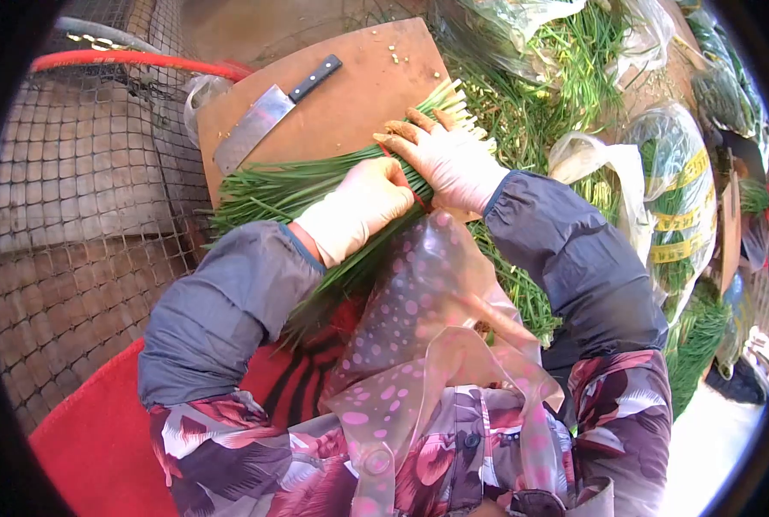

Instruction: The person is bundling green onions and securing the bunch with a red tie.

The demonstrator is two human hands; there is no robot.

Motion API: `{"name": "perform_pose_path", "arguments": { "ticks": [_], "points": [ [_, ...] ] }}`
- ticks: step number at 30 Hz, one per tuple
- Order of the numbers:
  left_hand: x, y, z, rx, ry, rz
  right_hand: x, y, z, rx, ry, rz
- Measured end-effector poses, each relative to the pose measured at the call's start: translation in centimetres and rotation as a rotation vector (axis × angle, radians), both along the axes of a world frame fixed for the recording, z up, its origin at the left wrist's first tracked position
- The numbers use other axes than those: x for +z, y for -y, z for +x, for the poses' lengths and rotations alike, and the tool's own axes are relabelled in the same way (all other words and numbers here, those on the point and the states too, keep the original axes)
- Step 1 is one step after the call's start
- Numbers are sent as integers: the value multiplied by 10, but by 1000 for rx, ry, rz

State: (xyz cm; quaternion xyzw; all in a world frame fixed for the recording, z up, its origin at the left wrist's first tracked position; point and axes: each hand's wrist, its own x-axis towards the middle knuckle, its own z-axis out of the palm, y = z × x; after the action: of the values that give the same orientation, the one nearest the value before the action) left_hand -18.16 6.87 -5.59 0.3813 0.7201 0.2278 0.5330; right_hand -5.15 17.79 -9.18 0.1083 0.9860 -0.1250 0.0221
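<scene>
A bundle of long green stalks (285,187) lies across the near part of a brown board (350,95), its pale cut ends toward the upper right. A thin red tie (418,200) runs round the bundle. My left hand (360,205), in a whitish glove, pinches the tie at the bundle, fingertips curled together. My right hand (445,159), gloved with brown-stained fingertips, wraps over the stalks near their pale ends. Farther back on the board rests a cleaver (259,125) with a black handle, touched by neither hand.
Black netting (83,189) and a red hose (126,59) are on the left. Loose green stalks (565,77) and clear plastic bags lie at the upper right. A bag with yellow printed tape (679,207) stands at the right. Red cloth (91,439) is at lower left.
</scene>
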Motion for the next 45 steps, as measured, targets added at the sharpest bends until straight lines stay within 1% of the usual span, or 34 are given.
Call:
{"name": "perform_pose_path", "arguments": {
  "ticks": [1, 2, 5, 7, 8, 10, 12, 15, 16, 18, 19, 20, 21, 22, 23, 24, 25, 26, 27, 28, 30, 31, 32, 34, 35, 36, 37, 38, 39, 40, 42, 43, 44, 45],
  "points": [
    [0, 3, 9, 39, 16, -23, -1, 1, 5, 7, -48, 41],
    [0, 8, 16, 60, 51, 14, -6, 0, 7, 4, -62, 29],
    [-8, 14, 31, 20, 35, 18, -19, 4, 10, -44, -188, 83],
    [-19, 19, 37, 175, 204, -34, -25, 4, 11, -56, -222, 62],
    [-21, 20, 38, 175, 200, -51, -29, 5, 12, -68, -252, 55],
    [-20, 22, 35, 268, 361, -104, -35, 7, 14, -70, -266, 47],
    [-12, 20, 34, 248, 320, -130, -36, 2, 14, -55, -263, 71],
    [-10, 14, 45, 119, 81, -125, -40, -2, 13, -54, -299, 49],
    [-13, 13, 49, 57, 36, -53, -40, 0, 12, -58, -300, 28],
    [-14, 11, 58, 44, -5, -3, -43, 0, 13, -47, -285, 19],
    [-18, 13, 59, 24, -16, 7, -42, 2, 13, -43, -268, 13],
    [-30, 17, 61, -7, -98, 50, -40, -1, 11, -42, -262, 26],
    [-39, 23, 62, 4, -100, 52, -44, -1, 11, -54, -340, -11],
    [-40, 27, 62, 19, -101, 55, -38, -1, 13, -44, -287, -38],
    [-36, 30, 57, 32, -32, 71, -26, -3, 10, -23, -194, -24],
    [-31, 38, 54, 36, -44, 92, -15, -3, 9, -5, -91, -18],
    [-19, 43, 54, 251, 167, -28, -8, -5, 8, 0, -102, 7],
    [-11, 50, 55, 463, 383, -150, -3, -8, 6, 44, -17, 33],
    [-16, 64, 61, 491, 477, -92, 2, -11, 3, 87, 68, 60],
    [-19, 75, 70, 516, 585, -87, 14, -20, 0, 96, 60, 82],
    [-34, 90, 89, 568, 747, -94, 45, -37, -5, -22, -14, -28],
    [-51, 98, 98, 637, 907, -23, 53, -45, -16, -32, -50, -114],
    [-70, 102, 102, 698, 1059, 62, 53, -47, -31, -12, -72, -101],
    [-98, 93, 102, 827, 1464, 205, 39, -46, -64, -117, -89, -248],
    [-95, 87, 103, 922, 1484, 268, 37, -34, -70, -187, -52, -179],
    [-97, 87, 102, 928, 1493, 270, 36, -29, -74, -176, 221, -266],
    [-104, 83, 99, 1039, 1634, 340, 39, -25, -76, -173, 491, -345],
    [-106, 77, 96, 1140, 1778, 403, 24, -10, -64, -82, 321, -206],
    [-106, 74, 95, 1190, 1714, 396, 15, -13, -53, -97, 380, -340],
    [-110, 75, 97, 1169, 1658, 418, 27, -8, -42, -103, 414, -360],
    [-105, 73, 107, 1225, 1358, 472, 50, 10, -10, -121, 201, -383],
    [-78, 77, 100, 889, 1310, 614, 70, 26, 13, -215, 94, -338],
    [-80, 83, 90, 734, 1240, 695, 82, 41, 23, -276, -25, -308],
    [-87, 83, 97, 783, 1166, 805, 82, 47, 21, -276, -26, -307]
  ]
}}
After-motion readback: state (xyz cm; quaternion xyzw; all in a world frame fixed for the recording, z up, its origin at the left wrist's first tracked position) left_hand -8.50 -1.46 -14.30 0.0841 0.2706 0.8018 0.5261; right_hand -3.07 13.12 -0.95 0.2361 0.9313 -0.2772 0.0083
